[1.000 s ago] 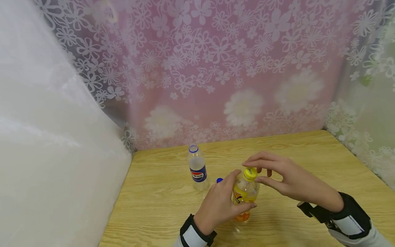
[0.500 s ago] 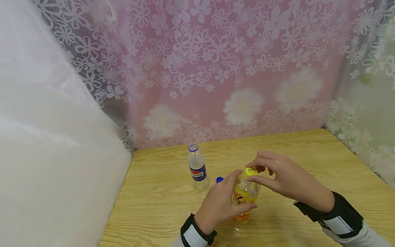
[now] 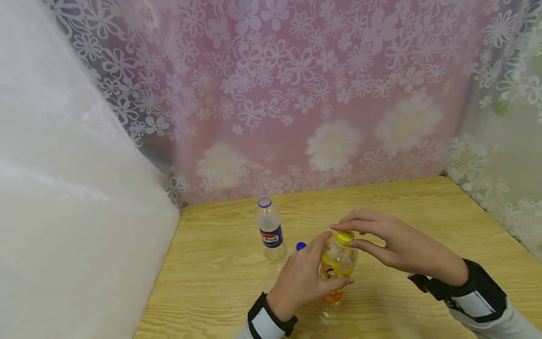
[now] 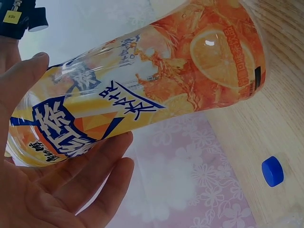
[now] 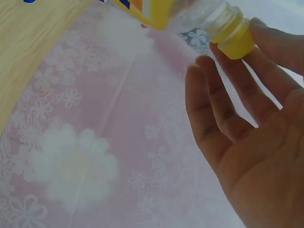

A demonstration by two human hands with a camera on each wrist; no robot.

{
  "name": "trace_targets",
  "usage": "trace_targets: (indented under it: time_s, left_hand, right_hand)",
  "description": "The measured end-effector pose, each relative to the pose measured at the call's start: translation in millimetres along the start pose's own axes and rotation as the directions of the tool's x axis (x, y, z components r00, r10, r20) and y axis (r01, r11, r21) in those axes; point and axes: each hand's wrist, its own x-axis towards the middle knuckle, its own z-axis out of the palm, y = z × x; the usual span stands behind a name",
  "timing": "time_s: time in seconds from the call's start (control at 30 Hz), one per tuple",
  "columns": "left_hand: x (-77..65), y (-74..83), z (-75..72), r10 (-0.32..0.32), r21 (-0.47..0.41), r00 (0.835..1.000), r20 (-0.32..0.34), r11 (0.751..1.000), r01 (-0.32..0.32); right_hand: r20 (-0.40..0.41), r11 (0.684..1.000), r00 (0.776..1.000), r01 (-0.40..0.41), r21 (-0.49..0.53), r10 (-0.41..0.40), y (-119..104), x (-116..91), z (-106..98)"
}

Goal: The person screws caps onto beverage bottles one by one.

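Note:
A clear drink bottle with a yellow and orange label (image 4: 90, 104) stands upright in the head view, its base hidden partly by the left hand. My left hand (image 3: 298, 280) grips it round the middle, thumb on the near side. On the bottle's neck sits a yellow cap (image 3: 345, 239). Thumb and fingertips of my right hand (image 3: 391, 238) are at this cap from either side, in the right wrist view (image 5: 266, 123) too, with the other fingers stretched out. A blue cap (image 4: 272, 171) lies on the table just beyond the left hand.
An uncapped clear bottle with a blue Pepsi label (image 3: 271, 237) stands to the left, further back on the wooden table (image 3: 211, 282). A pink flowered curtain (image 3: 271, 94) hangs behind the table, with a white sheet (image 3: 84, 212) on the left.
The right hand closed its fingers and thumb tightly on the yellow cap half a second ago; now its fingers reach straighter across the cap and the wrist has shifted right. Left hand and bottle stay put.

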Motion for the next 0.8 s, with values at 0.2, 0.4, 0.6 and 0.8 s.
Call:
trace_targets:
  time_s: [0.2,0.4,0.6,0.8]
  left_hand:
    - [-1.0,1.3,0.3,-0.014,0.008,1.000,0.002,1.000,0.014]
    - [-1.2,1.0,1.5,-0.025,0.018,1.000,0.008,1.000,0.025]
    - [-0.1,0.6,1.7,-0.016,-0.011,1.000,0.015,1.000,0.016]
    - [-0.3,1.7,1.4,-0.018,-0.045,0.999,0.035,0.999,0.020]
  right_hand:
    - [-0.123,0.984,0.991,-0.070,-0.164,0.050,-3.4,4.5,13.1]
    - [-0.145,0.938,0.980,-0.174,-0.300,0.136,-10.9,3.7,18.0]
    - [-0.007,0.993,0.997,-0.080,-0.088,0.079,-6.6,-2.7,-1.9]
    - [0.015,0.996,0.999,0.030,-0.085,-0.029,-3.5,-2.5,-7.8]
